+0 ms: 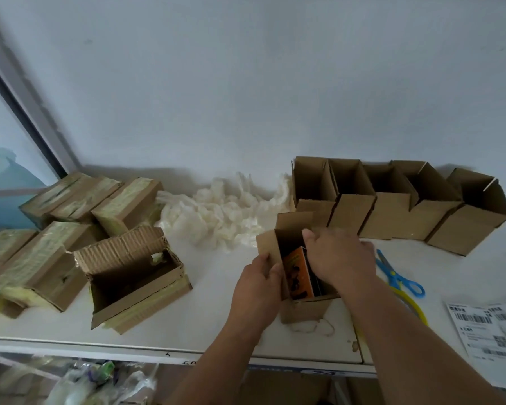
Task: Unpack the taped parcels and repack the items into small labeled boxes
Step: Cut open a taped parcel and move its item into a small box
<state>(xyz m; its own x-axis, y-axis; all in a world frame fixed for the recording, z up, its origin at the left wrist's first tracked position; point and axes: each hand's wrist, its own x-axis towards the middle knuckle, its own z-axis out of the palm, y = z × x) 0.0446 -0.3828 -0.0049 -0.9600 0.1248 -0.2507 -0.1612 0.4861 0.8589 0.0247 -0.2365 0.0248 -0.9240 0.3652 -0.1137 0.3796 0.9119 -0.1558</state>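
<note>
On the white desk (211, 311), the left hand (256, 283) grips the left wall of a small open box (300, 309), thumb curled over its rim. The right hand (338, 258) reaches into the box over an orange item (297, 271) standing inside (its print is too blurred to read); its fingertips are hidden, so its grip cannot be told.
</note>
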